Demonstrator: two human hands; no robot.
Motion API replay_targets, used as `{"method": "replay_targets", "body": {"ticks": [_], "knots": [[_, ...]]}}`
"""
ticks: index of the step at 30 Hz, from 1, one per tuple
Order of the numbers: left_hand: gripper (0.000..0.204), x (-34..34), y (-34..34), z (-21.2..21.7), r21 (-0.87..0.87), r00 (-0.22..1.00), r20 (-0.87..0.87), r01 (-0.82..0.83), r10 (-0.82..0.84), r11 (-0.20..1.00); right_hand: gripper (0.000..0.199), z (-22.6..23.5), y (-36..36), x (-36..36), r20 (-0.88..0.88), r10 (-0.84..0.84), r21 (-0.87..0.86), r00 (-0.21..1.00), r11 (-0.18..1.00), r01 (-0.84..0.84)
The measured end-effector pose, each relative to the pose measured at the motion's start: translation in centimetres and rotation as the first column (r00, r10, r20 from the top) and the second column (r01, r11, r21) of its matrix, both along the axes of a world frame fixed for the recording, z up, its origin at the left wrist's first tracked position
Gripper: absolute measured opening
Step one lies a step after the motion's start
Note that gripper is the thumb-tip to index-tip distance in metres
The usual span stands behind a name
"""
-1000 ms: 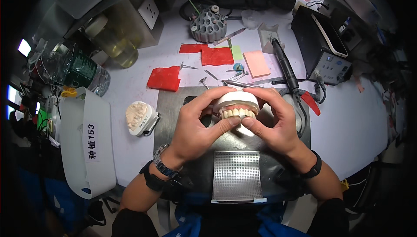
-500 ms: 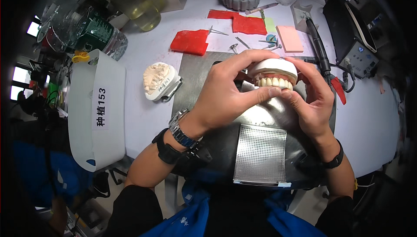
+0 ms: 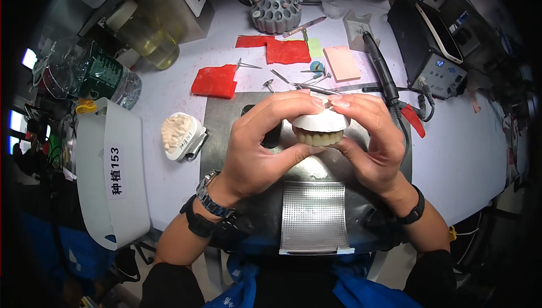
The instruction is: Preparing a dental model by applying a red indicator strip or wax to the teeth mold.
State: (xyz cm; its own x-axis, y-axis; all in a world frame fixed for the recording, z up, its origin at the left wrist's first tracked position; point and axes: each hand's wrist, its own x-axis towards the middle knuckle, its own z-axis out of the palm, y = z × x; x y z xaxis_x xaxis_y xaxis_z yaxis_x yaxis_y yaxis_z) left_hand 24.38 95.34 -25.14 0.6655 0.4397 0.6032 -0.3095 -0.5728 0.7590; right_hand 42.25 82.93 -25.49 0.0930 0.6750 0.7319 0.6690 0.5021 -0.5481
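Note:
Between both hands I hold a dental model point(image 3: 320, 124) with a white plaster base and a row of tooth-coloured teeth along its lower edge. My left hand point(image 3: 265, 141) grips it from the left, thumb beneath the teeth and fingers over the base. From the right, my right hand point(image 3: 372, 138) holds it the same way, fingertips on top and thumb under the teeth. A second plaster dental model point(image 3: 183, 134), cream on a white base, lies to the left of the metal plate. Under my hands lies a perforated metal sheet point(image 3: 313, 217).
A white bin point(image 3: 121, 195) stands at the left. Red wax sheets point(image 3: 214, 81), a pink block point(image 3: 342, 63), metal burs and a grey bur holder point(image 3: 275, 11) lie farther back. At the right are a handpiece point(image 3: 383, 68) and its black control box point(image 3: 435, 59).
The view has shifted, so the bench things appear lower and farther left. The held model has tilted, showing more of its base top, and my fingers have moved up over it.

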Motion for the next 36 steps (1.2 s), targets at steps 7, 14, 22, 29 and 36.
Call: {"method": "replay_targets", "body": {"ticks": [7,14,22,29,36], "knots": [[0.048,-0.4,0.1,0.3,0.037,1.0,-0.029,-0.008,0.009,0.999,0.053,-0.3,0.2,-0.3,-0.015,-0.001,0.024,1.0,1.0,0.002],[0.049,-0.3,0.1,0.1,0.029,1.0,-0.031,0.004,-0.003,1.0,0.053,-0.4,0.1,-0.1,-0.009,0.005,0.038,1.0,0.999,-0.004],[0.048,-0.4,-0.2,-0.1,-0.029,0.998,-0.05,-0.035,0.034,0.999,0.052,-0.3,-0.1,-0.2,-0.012,-0.017,0.01,1.0,1.0,0.017],[0.055,-1.2,-0.4,1.4,-0.152,0.976,-0.208,0.027,-0.058,0.988,0.049,-0.2,-0.7,-0.9,-0.271,-0.062,-0.201,0.961,0.979,0.007],[0.049,-0.6,-1.3,0.6,-0.462,0.942,-0.321,-0.064,-0.1,0.884,0.035,-0.7,-0.3,-1.2,-0.622,-0.168,-0.442,0.764,0.882,-0.166]]}}
